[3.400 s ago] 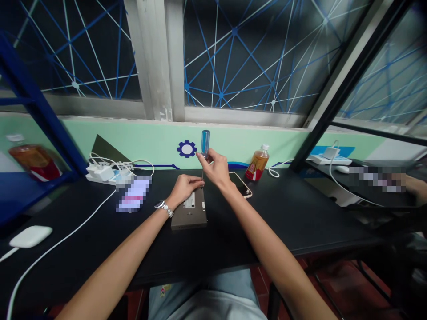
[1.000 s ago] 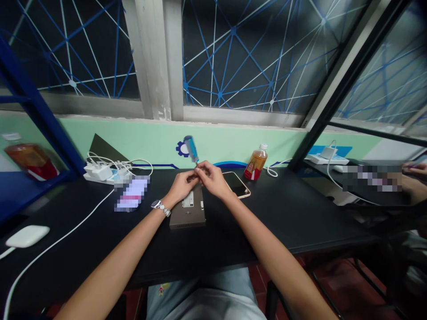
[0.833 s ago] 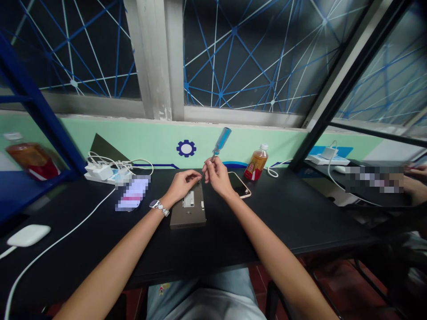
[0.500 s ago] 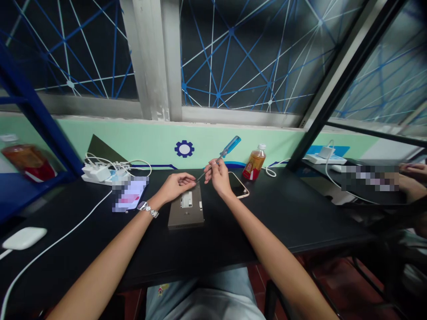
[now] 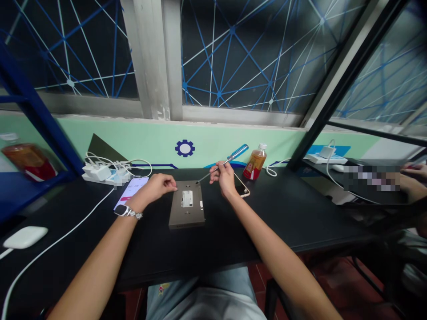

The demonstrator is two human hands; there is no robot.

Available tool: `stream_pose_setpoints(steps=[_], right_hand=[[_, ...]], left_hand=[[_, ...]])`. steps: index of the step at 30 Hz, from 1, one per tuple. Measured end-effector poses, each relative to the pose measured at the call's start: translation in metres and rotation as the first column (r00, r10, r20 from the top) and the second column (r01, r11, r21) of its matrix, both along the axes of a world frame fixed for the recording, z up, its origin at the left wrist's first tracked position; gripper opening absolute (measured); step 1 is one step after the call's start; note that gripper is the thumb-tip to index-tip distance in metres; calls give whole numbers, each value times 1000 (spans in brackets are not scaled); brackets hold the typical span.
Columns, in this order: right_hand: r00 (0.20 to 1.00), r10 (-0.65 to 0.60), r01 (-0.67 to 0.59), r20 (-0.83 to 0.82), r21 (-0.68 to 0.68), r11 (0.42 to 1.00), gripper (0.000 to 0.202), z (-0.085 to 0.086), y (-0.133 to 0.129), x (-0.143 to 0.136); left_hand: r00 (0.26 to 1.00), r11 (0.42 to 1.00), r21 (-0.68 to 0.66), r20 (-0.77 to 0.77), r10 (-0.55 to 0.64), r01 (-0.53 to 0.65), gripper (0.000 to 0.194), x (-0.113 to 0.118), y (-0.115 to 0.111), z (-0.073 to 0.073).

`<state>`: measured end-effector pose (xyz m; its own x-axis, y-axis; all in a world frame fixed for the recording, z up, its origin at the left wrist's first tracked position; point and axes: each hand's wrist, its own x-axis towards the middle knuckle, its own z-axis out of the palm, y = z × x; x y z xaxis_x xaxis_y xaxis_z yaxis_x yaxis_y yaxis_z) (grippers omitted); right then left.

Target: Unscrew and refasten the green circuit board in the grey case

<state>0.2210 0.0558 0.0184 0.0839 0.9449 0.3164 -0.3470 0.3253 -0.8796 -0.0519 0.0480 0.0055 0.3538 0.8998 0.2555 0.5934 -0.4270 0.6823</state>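
Note:
A flat grey-brown box (image 5: 187,217) lies on the black desk, its upper face showing a white label and small cut-outs. My right hand (image 5: 225,178) grips the shaft of a screwdriver (image 5: 237,153) with a clear blue handle. The handle points up and right; the tip slants down to the box's far right corner. I cannot tell whether the tip touches it. By the box's far left corner, my left hand (image 5: 159,186) has its thumb and fingers drawn together. Anything between those fingertips is too small to make out.
A lit phone (image 5: 130,190) lies left of my left wrist, near a power strip (image 5: 100,174) with plugs and white cables. Another phone (image 5: 246,192) and a drink bottle (image 5: 255,162) stand right of my right hand. Another person's hand (image 5: 412,184) is at far right.
My left hand has moved left from the screwdriver tip to the box's far left corner. The screwdriver's handle has tipped lower and to the right.

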Motion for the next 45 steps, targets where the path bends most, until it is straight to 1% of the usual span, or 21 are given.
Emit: stream_pose_setpoints(steps=[2, 5, 9, 12, 14, 17, 19, 21, 23, 24, 25, 27, 29, 32, 33, 34, 36, 39, 41, 43, 45], right_hand=[[1000, 20, -19, 17, -17, 1000, 31, -3, -1, 3], [997, 53, -51, 57, -35, 998, 31, -8, -1, 3], [991, 93, -89, 91, -46, 995, 32, -9, -2, 2], [989, 107, -102, 101, -55, 993, 31, -7, -2, 1], [988, 109, -103, 108, -61, 993, 31, -6, -3, 3], [984, 98, -89, 149, -68, 994, 34, -2, -5, 9], [974, 66, -56, 219, -54, 997, 37, -1, -7, 17], [938, 11, -2, 345, -25, 1000, 42, -2, -10, 27], [849, -61, 69, 525, 4, 998, 45, -4, -13, 37], [770, -101, 111, 630, 25, 994, 46, -5, -15, 41], [669, -138, 147, 730, 52, 988, 47, -7, -17, 44], [469, -177, 186, 865, 100, 978, 46, -9, -21, 46], [283, -149, 202, 947, 93, 975, 42, -11, -26, 44], [1, -21, 249, 1000, 20, 968, 31, -11, -32, 38], [-80, 21, 268, 997, 1, 964, 28, -10, -33, 36], [-129, 49, 280, 990, -11, 960, 27, -10, -34, 35], [-174, 79, 294, 982, -25, 956, 29, -8, -35, 34], [-198, 101, 312, 975, -34, 949, 34, -5, -38, 35], [-218, 87, 320, 972, -13, 947, 38, -2, -41, 35], [-227, -14, 279, 974, 79, 957, 43, 0, -46, 30], [-208, -135, 177, 969, 173, 969, 47, 0, -51, 23]], left_hand=[[996, 997, -62, -83, 36, -42, 15, -20, 2, -3], [990, 979, -171, -108, 89, -107, 11, -38, 6, -10], [989, 967, -220, -107, 106, -127, 14, -43, 9, -16], [987, 966, -222, -119, 105, -130, 15, -43, 9, -16], [986, 972, -196, -131, 107, -132, 17, -42, 8, -13], [979, 988, -85, -169, 115, -130, 29, -32, 3, -9], [971, 993, 16, -208, 121, -120, 42, -16, -2, -8], [955, 982, 144, -250, 158, -125, 52, 6, -10, -10], [930, 963, 233, -304, 207, -138, 55, 29, -17, -16], [919, 956, 264, -330, 216, -130, 54, 40, -20, -19], [910, 944, 302, -341, 238, -134, 51, 49, -22, -23], [905, 919, 361, -320, 281, -158, 47, 62, -23, -30], [912, 907, 379, -280, 300, -182, 43, 68, -23, -36], [918, 903, 368, -232, 321, -222, 42, 72, -23, -38], [916, 902, 363, -228, 330, -235, 43, 73, -24, -37], [910, 900, 357, -232, 343, -249, 44, 74, -26, -34], [884, 898, 331, -267, 383, -290, 45, 73, -30, -25], [813, 896, 253, -381, 440, -366, 47, 68, -37, -7], [769, 903, 180, -476, 426, -389, 53, 63, -40, 2], [736, 906, 131, -542, 406, -403, 61, 61, -41, 8], [725, 909, 117, -566, 391, -399, 66, 61, -42, 8]])
